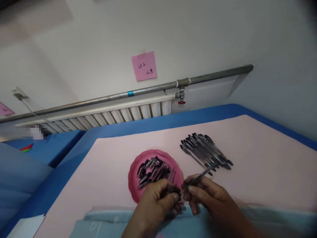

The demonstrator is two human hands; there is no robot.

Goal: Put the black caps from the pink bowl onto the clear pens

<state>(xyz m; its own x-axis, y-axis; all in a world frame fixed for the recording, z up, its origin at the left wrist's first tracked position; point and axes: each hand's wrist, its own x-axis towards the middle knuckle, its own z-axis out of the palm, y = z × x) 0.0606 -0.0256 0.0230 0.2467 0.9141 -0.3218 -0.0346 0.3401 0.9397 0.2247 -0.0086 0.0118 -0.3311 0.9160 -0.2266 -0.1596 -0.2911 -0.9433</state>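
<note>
My right hand (206, 195) is closed round a clear pen (201, 175) with dark parts, its far end tilted up and to the right. Close beside it, my left hand (160, 198) pinches a small dark piece that looks like a pen cap (177, 191), partly hidden by the fingers. The two hands nearly meet at the near side of a pink scalloped dish (132, 180). In the dish lie several black pen caps (143, 178) and other small pen parts. Behind my right hand, several black-and-clear pens (201, 148) are laid side by side in a pile.
A pink sheet (104, 172) covers the blue table (158, 122). Light blue cloth (106, 219) lies along the near edge. Beyond the table are a radiator (123, 114) and a pipe with a valve (182, 94). Another blue table (64, 143) stands at left.
</note>
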